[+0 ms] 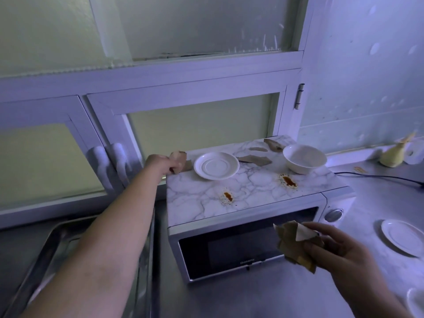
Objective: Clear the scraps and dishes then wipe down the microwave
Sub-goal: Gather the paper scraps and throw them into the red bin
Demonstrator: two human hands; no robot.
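Microwave (229,249) sits on the steel surface (378,196); on its top: saucer (216,165), bowl (304,158), scraps (253,159), sauce stains (288,181). Left hand (160,165) pinches a scrap (180,157) at its back-left corner, right hand (339,246) grips a wad (293,244) before its door. Risk: next reach could sweep saucer off; full wad could shed pieces.

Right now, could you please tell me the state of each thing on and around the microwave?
Left hand: grips a brown scrap at the microwave top's back left corner.
Right hand: holds a bundle of scraps in front of the microwave.
Saucer: upright, empty, on the microwave.
Bowl: upright, on the microwave.
Loose scraps: lying between and behind the dishes.
Stains: two, brown, unwiped.
Microwave door: shut.
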